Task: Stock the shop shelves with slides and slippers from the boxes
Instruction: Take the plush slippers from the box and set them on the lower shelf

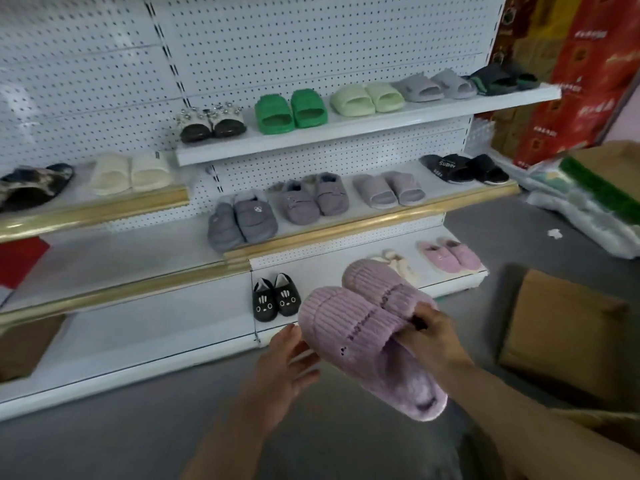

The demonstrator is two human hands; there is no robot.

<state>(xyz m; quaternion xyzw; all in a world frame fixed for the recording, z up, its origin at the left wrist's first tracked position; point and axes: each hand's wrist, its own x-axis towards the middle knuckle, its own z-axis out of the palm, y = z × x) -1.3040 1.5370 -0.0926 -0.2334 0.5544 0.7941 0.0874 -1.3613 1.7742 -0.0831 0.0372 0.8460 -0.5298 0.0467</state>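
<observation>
A pair of fuzzy lilac ribbed slippers (367, 327) hangs in the air in front of the bottom shelf (166, 337). My right hand (433, 336) grips the pair at their openings, fingers curled over the uppers. My left hand (287, 368) is spread open beside the toe of the nearer slipper, its fingertips touching or almost touching it. Behind the pair, black cat-face slippers (275, 296), a cream pair (398, 265) and a pink pair (450, 254) sit on the bottom shelf.
Upper shelves hold green slides (291, 110), pale green slides (367, 97), grey pairs (388, 188) and black slides (464, 168). A cardboard box (564, 334) stands on the floor at right, with plastic-wrapped packs (588, 206) behind it. Left bottom shelf has bare white surface.
</observation>
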